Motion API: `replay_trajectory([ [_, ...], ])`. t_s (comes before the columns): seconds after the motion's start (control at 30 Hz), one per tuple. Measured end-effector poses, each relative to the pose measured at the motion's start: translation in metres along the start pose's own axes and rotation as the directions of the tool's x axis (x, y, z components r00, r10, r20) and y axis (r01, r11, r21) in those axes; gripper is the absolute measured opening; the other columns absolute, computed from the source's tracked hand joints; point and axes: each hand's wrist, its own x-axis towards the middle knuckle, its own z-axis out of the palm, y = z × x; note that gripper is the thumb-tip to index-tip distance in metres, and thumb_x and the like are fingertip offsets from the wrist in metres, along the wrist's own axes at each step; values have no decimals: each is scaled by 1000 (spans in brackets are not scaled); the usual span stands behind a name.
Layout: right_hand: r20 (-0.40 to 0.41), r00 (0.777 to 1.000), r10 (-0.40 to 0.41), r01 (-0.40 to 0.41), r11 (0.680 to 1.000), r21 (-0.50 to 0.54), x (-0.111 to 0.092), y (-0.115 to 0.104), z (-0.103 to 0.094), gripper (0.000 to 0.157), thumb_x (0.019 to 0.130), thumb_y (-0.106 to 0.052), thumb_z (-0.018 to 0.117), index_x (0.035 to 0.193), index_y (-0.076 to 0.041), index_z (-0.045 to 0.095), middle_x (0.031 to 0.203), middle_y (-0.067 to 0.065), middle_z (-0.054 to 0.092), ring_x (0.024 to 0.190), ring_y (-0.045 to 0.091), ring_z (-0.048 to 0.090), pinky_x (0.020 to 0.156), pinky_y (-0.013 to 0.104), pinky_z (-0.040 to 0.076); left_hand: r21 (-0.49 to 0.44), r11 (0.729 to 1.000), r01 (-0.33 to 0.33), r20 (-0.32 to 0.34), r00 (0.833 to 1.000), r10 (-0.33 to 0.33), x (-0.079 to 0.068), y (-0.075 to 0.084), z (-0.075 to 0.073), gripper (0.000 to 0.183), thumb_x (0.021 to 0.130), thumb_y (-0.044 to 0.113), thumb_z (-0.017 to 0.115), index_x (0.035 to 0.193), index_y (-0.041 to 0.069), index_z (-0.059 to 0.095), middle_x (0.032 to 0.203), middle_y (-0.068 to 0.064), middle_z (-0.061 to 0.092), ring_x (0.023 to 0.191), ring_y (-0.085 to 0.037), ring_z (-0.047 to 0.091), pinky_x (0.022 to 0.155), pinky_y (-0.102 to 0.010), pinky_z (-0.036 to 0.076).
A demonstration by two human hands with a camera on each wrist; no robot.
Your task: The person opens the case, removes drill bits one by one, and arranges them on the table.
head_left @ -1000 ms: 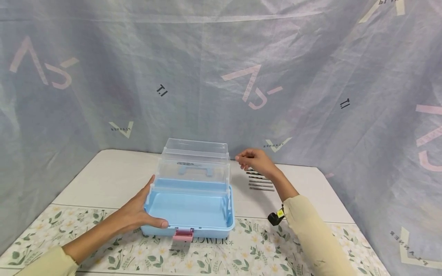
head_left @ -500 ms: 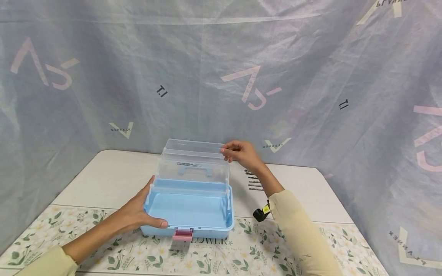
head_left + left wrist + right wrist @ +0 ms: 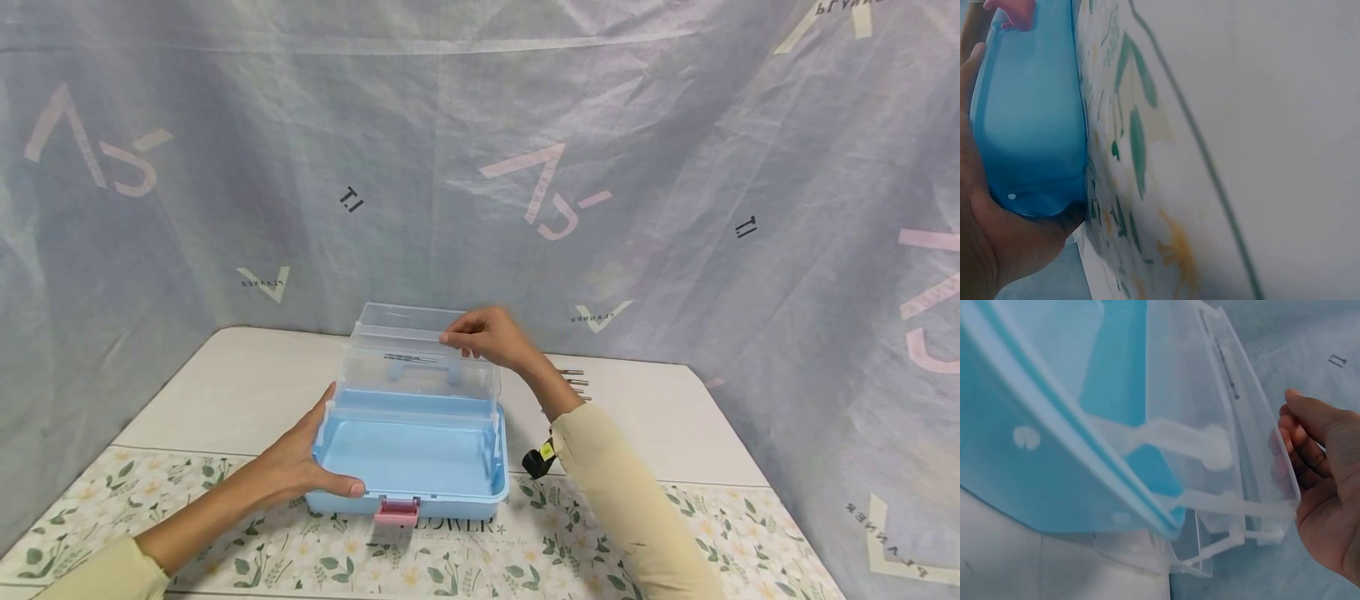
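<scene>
A light blue toolbox [image 3: 408, 457] stands open, its clear trays [image 3: 375, 336] raised at the back. My left hand [image 3: 307, 458] grips the box's left end, the thumb along the front rim. Several drill bits [image 3: 408, 358] lie in a clear tray. Over the right part of the upper trays is my right hand [image 3: 483, 335], thumb and index finger brought together. In the right wrist view, its fingers [image 3: 1310, 453] are curled beside the clear tray edge, some behind the plastic. I cannot tell whether a thin thing is between the fingertips.
More drill bits [image 3: 576, 382] lie on the white table right of the box, partly hidden by my right forearm. A black wrist camera [image 3: 537, 461] hangs at the right sleeve. A flowered mat [image 3: 315, 550] runs along the front, and a grey curtain [image 3: 465, 167] hangs behind.
My right hand has moved left from above the drill bits on the table to over the raised clear trays. The left hand and the box have stayed in place.
</scene>
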Motion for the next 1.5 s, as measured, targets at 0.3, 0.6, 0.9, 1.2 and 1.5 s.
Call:
replay_trajectory([
  [0.3,67,995,71,-67,996,-55,13,-5,11,16,103,-25,86,105,-11,92,80,2,79,62,19,60,61,27,50,11,1000,0,-3,1000,0,0,0,-1,170,71,48,108,181,28,-20,185,-38,-2,166,-71,12,117,-91,37],
  [0.6,131,987,93,-75,988,-136,19,-8,11,14,104,-21,84,107,-9,92,95,8,88,66,13,69,64,22,53,14,1000,-4,-1,1000,4,0,1,-1,170,72,48,108,181,28,-20,185,-38,-2,166,-71,12,117,-91,37],
  [0.9,143,982,124,-100,982,-161,21,-8,13,15,105,-20,83,107,-9,92,96,8,88,65,7,66,64,23,51,14,1000,6,0,1000,-6,0,1,0,171,70,48,109,181,28,-20,185,-39,-2,165,-72,12,118,-91,35],
  [1.2,135,984,118,-91,978,-188,21,-10,15,18,106,-22,81,110,-8,92,102,9,89,67,9,67,66,23,51,7,1000,12,5,1000,-12,1,0,-1,170,72,47,108,180,30,-21,185,-38,-3,166,-71,11,118,-91,35],
  [1.5,148,982,114,-85,978,-190,21,-9,15,18,107,-21,80,110,-6,91,100,10,88,67,9,65,66,23,51,5,1000,18,6,1000,-18,1,1,-1,169,72,48,108,180,30,-21,185,-38,-3,166,-72,11,118,-91,35],
])
